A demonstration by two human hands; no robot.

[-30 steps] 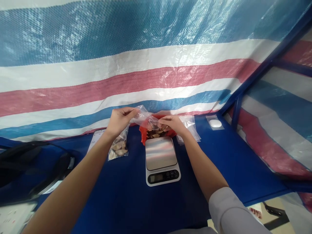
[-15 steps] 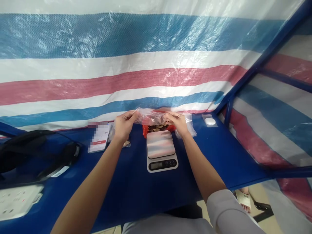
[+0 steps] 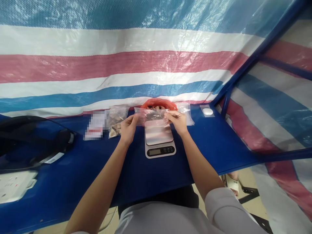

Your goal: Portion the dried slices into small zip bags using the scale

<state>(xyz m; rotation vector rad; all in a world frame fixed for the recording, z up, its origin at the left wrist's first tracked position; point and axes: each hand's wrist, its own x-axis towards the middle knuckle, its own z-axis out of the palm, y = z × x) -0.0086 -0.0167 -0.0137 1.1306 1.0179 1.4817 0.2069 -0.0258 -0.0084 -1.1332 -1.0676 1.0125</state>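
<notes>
Between my hands a clear plastic bag (image 3: pixel 151 114) is stretched out, over the back part of the kitchen scale (image 3: pixel 159 133). My left hand (image 3: pixel 129 128) pinches the bag's left end, and my right hand (image 3: pixel 177 122) pinches its right end. Just behind the bag lies an open red plastic bag (image 3: pixel 168 103) with brownish dried slices in it. To the left of my left hand, a clear bag of similar slices (image 3: pixel 115 125) lies on the blue table. The scale's platform is shiny, and I cannot read its display.
Flat clear bags (image 3: pixel 187 113) lie right of the red bag, and a white oval object (image 3: pixel 207 111) sits farther right. On the left are a blurred-out card or phone (image 3: pixel 95 125), a black headset (image 3: pixel 52 143) and a white power strip (image 3: pixel 17 185). Striped sheeting (image 3: pixel 109 68) hangs behind the table.
My hands have drawn the clear bag back toward me, from over the red bag to over the scale. More of the red bag and the bag of slices on the left now shows.
</notes>
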